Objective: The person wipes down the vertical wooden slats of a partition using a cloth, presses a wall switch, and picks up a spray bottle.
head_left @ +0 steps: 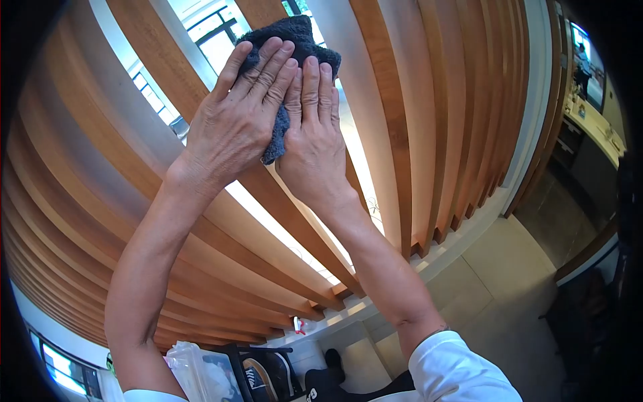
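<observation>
A dark grey cloth [295,33] is held up against the wooden slats, high in the view. My left hand [231,127] presses it from the left, fingers stretched upward over the fabric. Close beside it, my right hand [313,144] holds the cloth from the right, its fingers also pointing up. Part of the fabric shows between the two palms. Both thumbs are hidden. Behind the cloth stands a wooden slat [268,194], one of a long row.
More upright slats [388,100] run to both sides, with bright gaps between them. Below are a clear plastic box [201,368], shoes [264,378] and a small white-and-red object [299,325]. Tiled floor [462,295] lies at right, before a counter [593,130] and a distant person [583,63].
</observation>
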Demonstrator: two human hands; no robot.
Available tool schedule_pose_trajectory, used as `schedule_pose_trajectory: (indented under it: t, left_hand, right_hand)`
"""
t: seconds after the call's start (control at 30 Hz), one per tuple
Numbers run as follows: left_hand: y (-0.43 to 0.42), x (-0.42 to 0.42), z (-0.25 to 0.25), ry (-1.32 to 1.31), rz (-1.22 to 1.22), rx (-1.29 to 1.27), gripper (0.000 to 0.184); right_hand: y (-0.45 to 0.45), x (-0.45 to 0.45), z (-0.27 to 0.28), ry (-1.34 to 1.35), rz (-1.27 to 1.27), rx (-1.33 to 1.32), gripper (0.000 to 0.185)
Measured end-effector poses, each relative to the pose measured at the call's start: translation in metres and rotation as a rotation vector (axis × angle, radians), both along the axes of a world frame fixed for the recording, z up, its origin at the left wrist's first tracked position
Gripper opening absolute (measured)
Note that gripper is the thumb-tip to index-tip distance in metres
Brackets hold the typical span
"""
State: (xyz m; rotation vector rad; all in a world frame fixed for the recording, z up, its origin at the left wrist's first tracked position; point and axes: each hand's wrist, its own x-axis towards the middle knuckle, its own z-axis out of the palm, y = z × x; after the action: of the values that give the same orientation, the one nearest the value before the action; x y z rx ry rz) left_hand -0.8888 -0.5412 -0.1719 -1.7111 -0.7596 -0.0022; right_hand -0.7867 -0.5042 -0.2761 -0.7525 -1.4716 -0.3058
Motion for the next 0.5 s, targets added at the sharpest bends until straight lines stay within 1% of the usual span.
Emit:
schedule_pose_trajectory:
  t: [0.1,0.17,0.2,0.27,0.4,0.47,0.5]
  left_hand:
    - [0.003,0.001,-0.006,0.016,-0.012,0.024,0.060]
    - [0.002,0.002,-0.006,0.064,-0.032,0.008,0.054]
    - [0.002,0.002,-0.007,0.068,-0.041,0.001,0.054]
    - [0.001,0.000,-0.008,0.087,-0.075,-0.094,0.058]
    - [-0.004,0.006,-0.016,0.105,-0.098,-0.160,0.059]
    - [-0.005,0.009,-0.026,0.070,-0.130,-0.270,0.060]
    - [-0.003,0.009,-0.034,0.106,-0.126,-0.257,0.061]
  right_hand:
    - [-0.003,-0.007,-0.010,-0.008,-0.041,-0.064,0.074]
    - [-0.005,-0.011,-0.016,0.044,-0.019,-0.083,0.076]
    - [-0.006,-0.012,-0.019,0.048,-0.027,-0.090,0.076]
    - [-0.009,-0.016,-0.025,0.079,-0.028,-0.122,0.077]
    - [-0.013,-0.018,-0.038,0.093,-0.050,-0.150,0.078]
    - [-0.021,-0.018,-0.048,0.161,-0.006,-0.199,0.080]
    - [-0.024,-0.019,-0.055,0.178,0.015,-0.225,0.081]
